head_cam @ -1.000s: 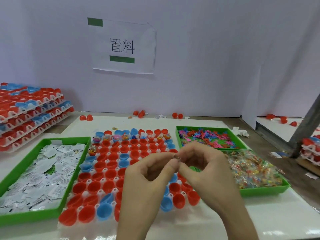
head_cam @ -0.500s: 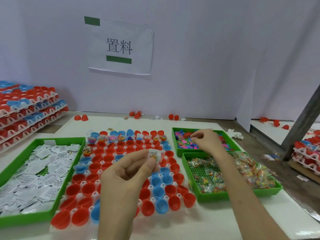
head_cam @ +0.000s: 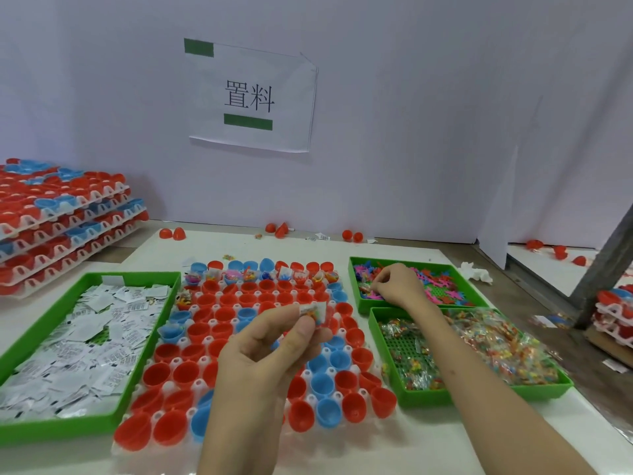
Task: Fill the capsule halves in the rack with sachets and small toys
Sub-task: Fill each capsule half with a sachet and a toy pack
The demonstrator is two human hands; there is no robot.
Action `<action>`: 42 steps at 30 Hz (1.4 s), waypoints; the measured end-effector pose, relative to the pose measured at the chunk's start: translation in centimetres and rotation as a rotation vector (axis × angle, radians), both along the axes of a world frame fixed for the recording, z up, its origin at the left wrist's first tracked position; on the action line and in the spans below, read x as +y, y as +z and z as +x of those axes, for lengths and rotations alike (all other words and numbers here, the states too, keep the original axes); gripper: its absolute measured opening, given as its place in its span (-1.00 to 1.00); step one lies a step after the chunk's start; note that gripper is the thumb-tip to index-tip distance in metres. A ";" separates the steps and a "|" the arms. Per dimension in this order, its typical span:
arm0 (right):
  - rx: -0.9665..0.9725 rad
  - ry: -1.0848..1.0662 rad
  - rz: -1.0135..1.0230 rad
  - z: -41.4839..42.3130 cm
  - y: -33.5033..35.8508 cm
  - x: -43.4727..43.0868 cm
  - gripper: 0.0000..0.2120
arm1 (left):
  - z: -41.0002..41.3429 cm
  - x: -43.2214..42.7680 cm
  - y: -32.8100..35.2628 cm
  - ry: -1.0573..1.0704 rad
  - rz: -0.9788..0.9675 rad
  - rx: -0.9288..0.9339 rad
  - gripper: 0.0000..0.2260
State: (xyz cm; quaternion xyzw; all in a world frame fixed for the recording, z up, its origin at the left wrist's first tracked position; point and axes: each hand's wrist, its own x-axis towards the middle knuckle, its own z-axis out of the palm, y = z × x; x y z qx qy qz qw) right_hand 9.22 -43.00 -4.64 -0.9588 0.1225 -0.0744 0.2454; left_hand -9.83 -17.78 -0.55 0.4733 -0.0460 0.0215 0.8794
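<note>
A white rack [head_cam: 205, 341] of red and blue capsule halves lies in front of me; the far row holds sachets and small toys. My left hand [head_cam: 274, 351] hovers above the rack's middle and pinches a small clear sachet [head_cam: 313, 311] with colourful pieces plus a white paper one. My right hand [head_cam: 397, 286] reaches into the far green tray of pink and blue plastic toys [head_cam: 442, 289], its fingertips pinched down among them; what they hold is hidden.
A green tray of white paper sachets [head_cam: 85, 337] sits left of the rack. A nearer green tray of clear toy sachets [head_cam: 479, 351] sits right. Stacked filled racks [head_cam: 58, 221] stand far left. Loose red halves [head_cam: 277, 229] lie along the back wall. A grey post [head_cam: 603, 265] leans at right.
A second ago both hands met above the rack. The right hand then moved away to the far toy tray and stays there; the left hand keeps the sachets raised.
</note>
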 end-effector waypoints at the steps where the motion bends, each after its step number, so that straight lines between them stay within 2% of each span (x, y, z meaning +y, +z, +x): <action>1: -0.004 -0.001 -0.006 0.1 -0.1 0.0 -0.84 | 0.0 0.0 0.0 -0.018 -0.038 0.013 -0.77; 6: -0.029 -0.023 0.002 0.3 -0.6 -0.1 -0.82 | 0.0 0.1 0.1 -0.024 -0.132 0.040 -0.78; 11: -0.088 -0.061 0.043 0.0 -0.4 -0.2 -0.84 | 0.3 0.5 -0.7 -0.030 -0.100 0.025 -0.79; 15: -0.238 -0.057 0.188 -0.2 0.1 -0.5 -0.91 | 0.5 0.8 -0.9 -0.078 -0.010 -0.032 -0.50; 21: -0.233 -0.031 0.259 -0.7 0.9 -0.4 -0.84 | 0.9 0.8 -1.4 -0.067 0.032 -0.048 -0.44; 23: -0.236 -0.055 0.282 -1.1 1.1 -0.4 -0.85 | 0.8 0.7 -1.2 -0.071 0.045 -0.047 -0.47; 27: -0.273 -0.030 0.449 -3.0 2.8 0.5 -0.87 | 0.7 0.3 -0.9 -0.033 -0.090 0.041 -0.84; 28: -0.285 -0.001 0.518 -3.9 3.5 1.1 -0.87 | 0.7 0.2 -0.7 -0.035 -0.123 0.049 -0.85; 35: -0.482 0.205 0.947 -15.3 6.6 6.4 -0.89 | 0.1 -0.4 0.0 0.004 -0.115 0.058 -0.84; 42: -0.522 0.314 1.001 -20.1 7.3 10.6 -0.86 | -0.8 -0.7 0.5 -0.008 0.056 -0.058 -0.72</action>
